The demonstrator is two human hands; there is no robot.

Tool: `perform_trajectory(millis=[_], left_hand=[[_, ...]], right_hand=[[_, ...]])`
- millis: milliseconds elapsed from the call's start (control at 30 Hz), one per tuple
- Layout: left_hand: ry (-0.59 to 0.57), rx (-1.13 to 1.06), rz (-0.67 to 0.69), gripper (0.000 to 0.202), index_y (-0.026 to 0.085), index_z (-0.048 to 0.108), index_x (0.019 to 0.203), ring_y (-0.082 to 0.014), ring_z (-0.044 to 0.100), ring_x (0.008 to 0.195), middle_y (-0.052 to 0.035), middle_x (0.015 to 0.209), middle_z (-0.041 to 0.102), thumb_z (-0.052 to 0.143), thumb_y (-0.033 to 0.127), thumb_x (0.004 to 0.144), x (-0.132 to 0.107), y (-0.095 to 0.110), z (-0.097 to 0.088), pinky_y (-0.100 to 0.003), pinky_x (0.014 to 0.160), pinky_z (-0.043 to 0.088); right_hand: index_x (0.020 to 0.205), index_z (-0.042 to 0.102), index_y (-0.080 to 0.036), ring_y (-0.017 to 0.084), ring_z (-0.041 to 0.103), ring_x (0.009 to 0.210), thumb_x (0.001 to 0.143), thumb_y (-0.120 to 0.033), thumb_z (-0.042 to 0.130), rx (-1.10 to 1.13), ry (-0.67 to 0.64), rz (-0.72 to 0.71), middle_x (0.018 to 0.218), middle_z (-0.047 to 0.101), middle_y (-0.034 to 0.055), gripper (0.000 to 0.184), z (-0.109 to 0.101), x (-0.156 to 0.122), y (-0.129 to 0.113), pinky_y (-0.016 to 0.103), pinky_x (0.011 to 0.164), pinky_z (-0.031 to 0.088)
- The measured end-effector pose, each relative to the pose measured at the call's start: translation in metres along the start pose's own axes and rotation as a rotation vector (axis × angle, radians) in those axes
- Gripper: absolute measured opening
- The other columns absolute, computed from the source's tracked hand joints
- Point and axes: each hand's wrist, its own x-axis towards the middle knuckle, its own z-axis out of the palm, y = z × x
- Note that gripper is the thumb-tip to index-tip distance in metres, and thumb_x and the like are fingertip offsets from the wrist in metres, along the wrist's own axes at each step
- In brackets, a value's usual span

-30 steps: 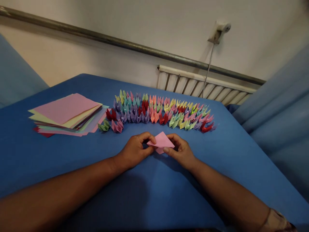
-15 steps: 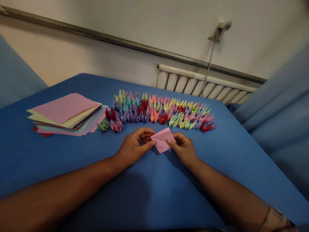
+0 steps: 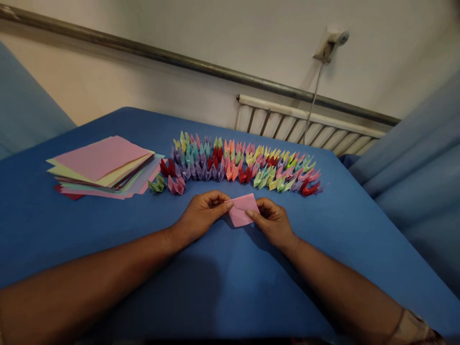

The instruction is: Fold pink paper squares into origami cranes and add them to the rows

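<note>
A small folded piece of pink paper (image 3: 241, 211) is held between my two hands, just above the blue table cover. My left hand (image 3: 205, 213) pinches its left corner, thumb on top and fingers curled behind. My right hand (image 3: 272, 220) grips the right side, its thumb pressed flat on the paper's face. The fingers behind the paper are partly hidden. Just beyond my hands stand rows of folded paper cranes (image 3: 201, 167) in many colours. A pink crane (image 3: 176, 185) and a green crane (image 3: 157, 184) sit at the near left end of the rows.
A loose stack of coloured paper sheets (image 3: 104, 160) lies on the left of the blue-covered table (image 3: 118, 220). Behind the table are a wall pipe (image 3: 187, 62), a white radiator (image 3: 283, 117) and a socket with a cord (image 3: 328, 45). Blue curtains (image 3: 413, 158) hang at both sides.
The pink paper has turned slightly between my hands, its top edge now more level. My left fingers have closed in on its left corner. The view has shifted a little.
</note>
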Motion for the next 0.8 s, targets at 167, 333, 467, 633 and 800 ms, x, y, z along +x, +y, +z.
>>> perform_trajectory(millis=[167, 333, 467, 633, 800], left_hand=[[0.01, 0.011, -0.024, 0.026, 0.017, 0.063, 0.067, -0.0117, 0.053, 0.059, 0.0021, 0.062, 0.059, 0.067, 0.041, 0.077, 0.001, 0.004, 0.0, -0.024, 0.061, 0.046], [0.011, 0.047, -0.063, 0.03, 0.017, 0.063, 0.066, -0.0119, 0.054, 0.056, 0.0007, 0.06, 0.061, 0.062, 0.044, 0.08, 0.004, 0.007, 0.0, -0.024, 0.059, 0.047], [0.046, 0.1, -0.034, 0.026, 0.016, 0.067, 0.08, -0.0122, 0.057, 0.06, 0.0005, 0.067, 0.064, 0.064, 0.042, 0.079, 0.003, 0.006, 0.0, -0.025, 0.061, 0.049], [0.046, 0.143, 0.005, 0.038, 0.017, 0.064, 0.106, -0.0133, 0.06, 0.062, 0.003, 0.068, 0.064, 0.068, 0.04, 0.076, 0.003, -0.003, 0.0, -0.024, 0.059, 0.047], [0.049, 0.225, 0.041, 0.027, 0.018, 0.059, 0.102, -0.0158, 0.062, 0.062, 0.0028, 0.065, 0.065, 0.06, 0.036, 0.082, 0.015, -0.013, -0.002, -0.026, 0.059, 0.048]], right_hand=[[0.081, 0.061, -0.021, 0.01, 0.049, 0.054, 0.081, -0.042, 0.069, 0.001, -0.068, 0.035, 0.062, 0.057, -0.0048, 0.022, 0.001, -0.001, -0.002, 0.023, 0.052, 0.041], [0.085, 0.063, -0.02, 0.009, 0.05, 0.053, 0.083, -0.042, 0.067, 0.015, -0.051, 0.044, 0.064, 0.059, -0.0043, 0.023, 0.001, 0.0, -0.002, 0.023, 0.051, 0.042], [0.085, 0.063, -0.02, 0.009, 0.05, 0.052, 0.082, -0.042, 0.068, 0.016, -0.029, 0.052, 0.063, 0.06, -0.0043, 0.023, 0.002, 0.002, 0.0, 0.022, 0.05, 0.041], [0.095, 0.059, -0.021, 0.01, 0.052, 0.052, 0.08, -0.042, 0.069, 0.048, -0.024, 0.101, 0.063, 0.06, -0.0057, 0.027, 0.003, 0.004, 0.005, 0.023, 0.051, 0.045], [0.121, 0.052, -0.022, 0.01, 0.05, 0.046, 0.085, -0.035, 0.061, -0.094, -0.006, 0.076, 0.054, 0.051, -0.0103, 0.039, 0.003, 0.006, 0.01, 0.022, 0.049, 0.039]])
